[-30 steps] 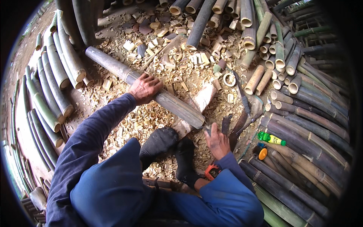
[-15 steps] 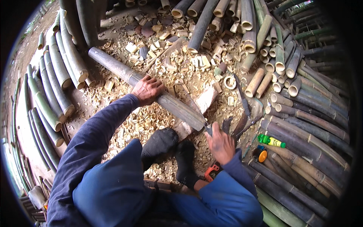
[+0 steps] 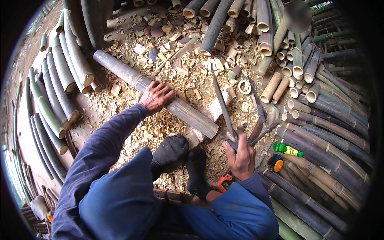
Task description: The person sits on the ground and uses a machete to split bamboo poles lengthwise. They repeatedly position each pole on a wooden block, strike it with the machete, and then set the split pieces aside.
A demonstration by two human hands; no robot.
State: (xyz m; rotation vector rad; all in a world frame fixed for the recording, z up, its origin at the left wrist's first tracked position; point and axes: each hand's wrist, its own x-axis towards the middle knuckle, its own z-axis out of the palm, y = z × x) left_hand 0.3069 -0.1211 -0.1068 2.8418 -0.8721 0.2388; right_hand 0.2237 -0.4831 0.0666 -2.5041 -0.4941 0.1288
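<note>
A long grey-brown bamboo pole [image 3: 160, 94] lies slantwise across the chip-strewn ground, its cut end [image 3: 210, 130] resting on a pale wooden chopping block [image 3: 208, 116] just ahead of the person's feet. The left hand [image 3: 156, 97] lies spread on top of the pole about halfway along it, palm down, fingers curled over the far side — pressing it, not wrapped fully round.

The right hand [image 3: 240, 154] is closed in a fist round the handle of a long-bladed machete [image 3: 224, 106]; the blade rises away from the hand, up and slightly left, its tip above the block and close beside the pole's cut end. Whether the blade touches the pole cannot be told.

Below the block sit two feet in black socks [image 3: 180, 158], and blue trouser legs [image 3: 160, 208] fill the lower edge. An orange-handled tool [image 3: 224, 182] lies by the right knee. To the right of the right hand lie another dark-bladed tool [image 3: 260, 120], a green bottle with a yellow label [image 3: 288, 150] and a small round orange-topped thing [image 3: 276, 164], all resting against stacked bamboo poles [image 3: 320, 160].

Wood chips and short bamboo offcuts [image 3: 188, 68] cover the ground beyond the pole — a pale ring of cut bamboo [image 3: 244, 87] among them. More greenish bamboo lengths [image 3: 52, 104] lean in a row at the left.
</note>
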